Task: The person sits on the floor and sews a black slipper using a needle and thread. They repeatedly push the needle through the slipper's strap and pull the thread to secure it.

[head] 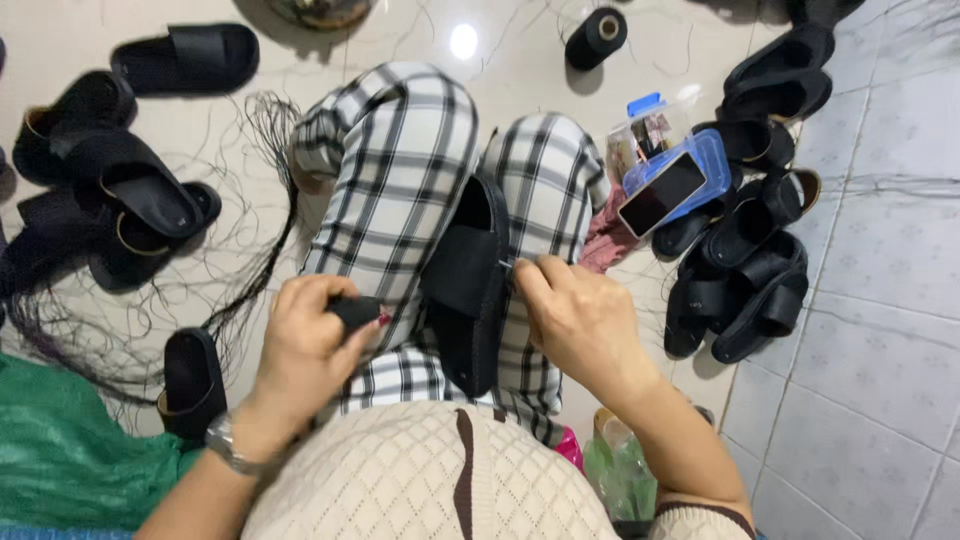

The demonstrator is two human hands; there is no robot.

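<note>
A black slide sandal [468, 285] stands on its edge between my knees, on checked trousers. My left hand [305, 345] is closed around a small black object [356, 311] just left of the sandal. At the sandal's right edge my right hand [578, 318] pinches a thin needle [506, 265] between thumb and forefinger. A metal watch [228, 447] sits on my left wrist.
Several black sandals lie at the left [130, 190] and in a pile at the right [750, 260]. A black thread spool [597, 37] stands at the top. A phone [662, 193] rests on a blue-lidded plastic box. Loose black thread [240, 260] spreads over the floor, and green cloth [70, 450] lies lower left.
</note>
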